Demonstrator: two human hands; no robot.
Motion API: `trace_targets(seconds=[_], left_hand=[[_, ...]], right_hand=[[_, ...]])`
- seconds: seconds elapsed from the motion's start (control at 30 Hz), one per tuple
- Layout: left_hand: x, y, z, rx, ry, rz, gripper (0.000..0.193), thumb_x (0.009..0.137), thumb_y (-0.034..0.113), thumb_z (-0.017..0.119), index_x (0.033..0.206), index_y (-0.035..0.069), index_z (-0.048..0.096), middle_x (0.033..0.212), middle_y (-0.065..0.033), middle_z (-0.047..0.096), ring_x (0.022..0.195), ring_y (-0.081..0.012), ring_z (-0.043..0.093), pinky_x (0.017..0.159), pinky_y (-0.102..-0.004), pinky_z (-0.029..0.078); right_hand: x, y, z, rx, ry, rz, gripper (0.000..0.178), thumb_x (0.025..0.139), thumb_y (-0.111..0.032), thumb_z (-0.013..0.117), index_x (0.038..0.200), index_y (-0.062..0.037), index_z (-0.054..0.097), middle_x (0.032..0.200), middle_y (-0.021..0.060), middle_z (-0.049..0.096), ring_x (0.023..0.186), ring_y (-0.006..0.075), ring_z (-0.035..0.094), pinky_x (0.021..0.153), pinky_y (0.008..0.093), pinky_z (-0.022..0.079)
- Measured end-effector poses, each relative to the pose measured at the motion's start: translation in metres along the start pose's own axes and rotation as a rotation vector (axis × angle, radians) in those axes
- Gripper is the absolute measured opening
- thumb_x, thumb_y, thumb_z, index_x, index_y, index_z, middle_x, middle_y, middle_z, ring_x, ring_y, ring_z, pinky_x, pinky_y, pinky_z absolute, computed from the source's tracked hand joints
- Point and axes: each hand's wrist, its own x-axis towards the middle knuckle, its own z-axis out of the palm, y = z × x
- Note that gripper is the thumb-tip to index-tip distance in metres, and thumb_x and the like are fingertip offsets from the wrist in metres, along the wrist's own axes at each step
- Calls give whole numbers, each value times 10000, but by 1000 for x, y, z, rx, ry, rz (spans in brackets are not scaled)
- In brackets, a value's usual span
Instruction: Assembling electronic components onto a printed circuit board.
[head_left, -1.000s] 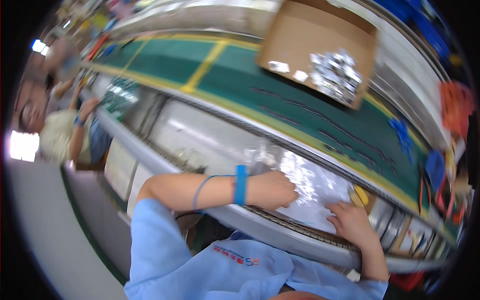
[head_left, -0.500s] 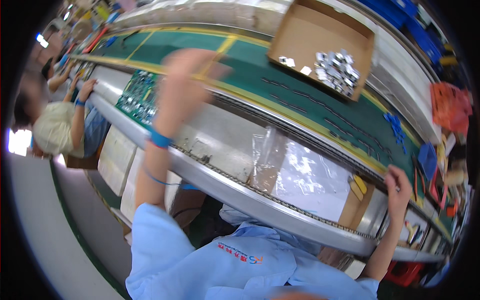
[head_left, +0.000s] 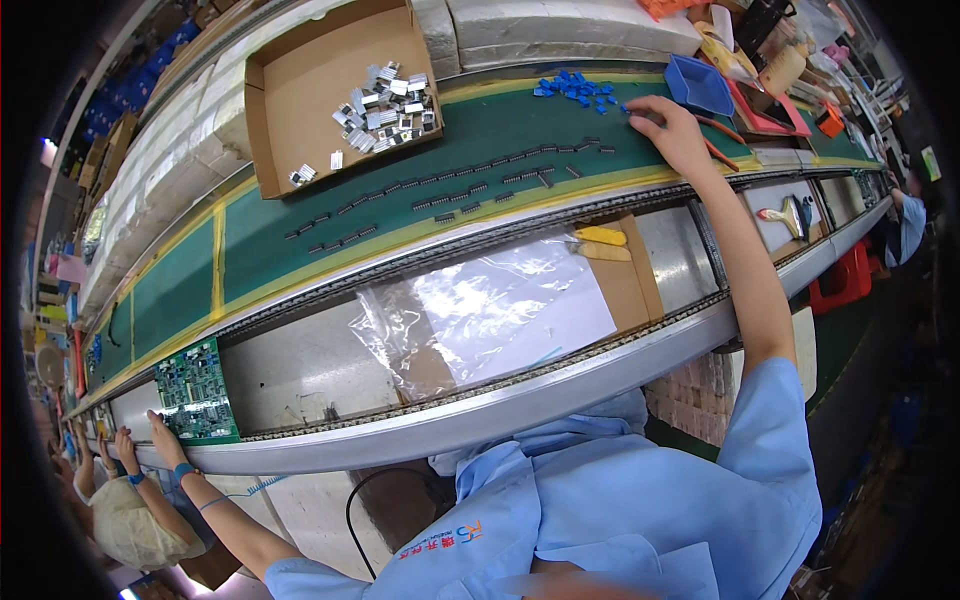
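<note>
Your left hand [head_left: 168, 442] was at the near-left corner of the populated green circuit board [head_left: 200, 392], which lay just right of your fingers; its grip couldn't be made out. Your right hand [head_left: 675, 137] had thumb and forefinger slightly parted, fingertips just beside scattered blue components [head_left: 572, 88].

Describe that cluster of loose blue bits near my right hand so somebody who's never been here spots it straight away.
Along the green worktop, beyond the metal rails, go to the right hand. Just left of its fingers, near the far edge, lie the small blue parts. They are bright and loosely scattered, unlike the dark parts lined up in rows nearer the rails.
</note>
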Motion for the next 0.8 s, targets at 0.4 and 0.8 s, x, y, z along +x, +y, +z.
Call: trace_targets(seconds=[0.4, 0.8], left_hand=[[-180, 203, 3, 66, -330, 143, 753, 1000, 578, 343, 1103, -100, 654, 1053, -237, 683, 982, -308, 644, 916, -348, 452], [-347, 461, 34, 358, -792, 861, 338, 979, 275, 510, 873, 21, 706, 751, -155, 671, 784, -337, 633, 1034, -470, 383]], right_hand=[[24, 1, 18, -167, -54, -161, 200, 895, -286, 630, 1052, -214, 729, 975, 53, 648, 932, 258, 628, 802, 357, 494], [22, -5, 21, -56, -65, -74, 197, 801, -219, 732, 915, -72, 668, 877, 42, 662, 675, 181, 583, 649, 314, 474]])
